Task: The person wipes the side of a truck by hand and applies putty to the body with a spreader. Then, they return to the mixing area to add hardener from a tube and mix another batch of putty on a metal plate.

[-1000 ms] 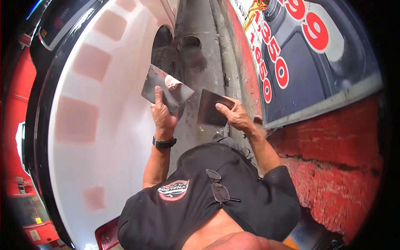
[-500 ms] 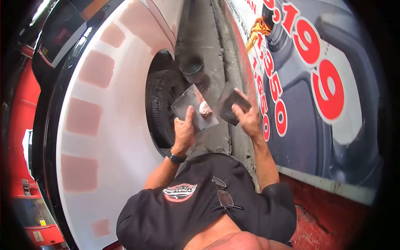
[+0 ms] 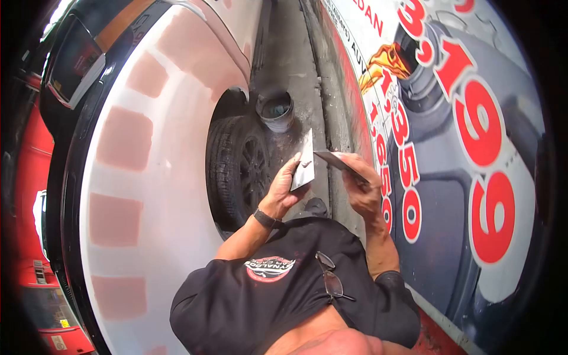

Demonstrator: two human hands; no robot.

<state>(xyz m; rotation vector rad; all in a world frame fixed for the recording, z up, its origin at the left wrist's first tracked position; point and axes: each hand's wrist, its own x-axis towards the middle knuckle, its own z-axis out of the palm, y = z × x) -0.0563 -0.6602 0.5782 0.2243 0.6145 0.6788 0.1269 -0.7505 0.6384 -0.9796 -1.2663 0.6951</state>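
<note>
From the head view, the left hand [image 3: 284, 189] pinches a thin, flat grey rectangular plate [image 3: 306, 168], tilted up beside the black rubber tyre [image 3: 223, 160]. Opposite, the right hand [image 3: 365, 188] pinches a thin, flat dark plate [image 3: 337, 162], edge towards the first.

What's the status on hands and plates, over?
Left hand grips pale plate; right hand grips dark plate. Plate edges meeting or nearly, can't tell. Bucket on ground beyond, near wheel, apart from hands.
</note>
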